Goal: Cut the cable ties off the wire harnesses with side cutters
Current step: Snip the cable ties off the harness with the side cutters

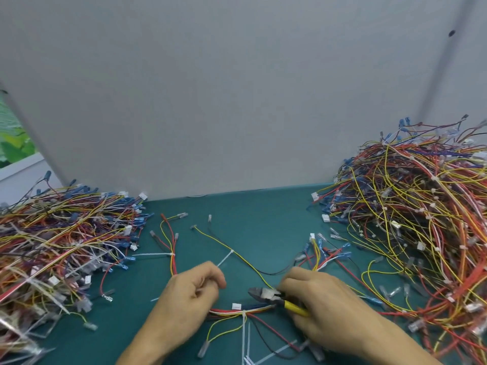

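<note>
1. On my feed the right hand [316, 299] grips the yellow handles of the side cutters [266, 295], fingers wrapped round them. The jaws point left and look nearly closed.
2. The left hand [193, 291] is curled over the wire harness [259, 309]. Its wires run in under the palm and come out towards the cutters.
3. The harness lies on the teal mat [250, 219] between the two hands. Its bundled stretch sits just below the cutter head.
4. A white cable tie [245, 327] binds that bundle, with its tail trailing towards me. The jaws are near it but not on it.
5. Two more ties [228, 255] show on the harness's far branches.
6. A left heap of harnesses [60, 238] and a right heap of harnesses [421, 219] flank the mat, against a grey partition [210, 101].
</note>
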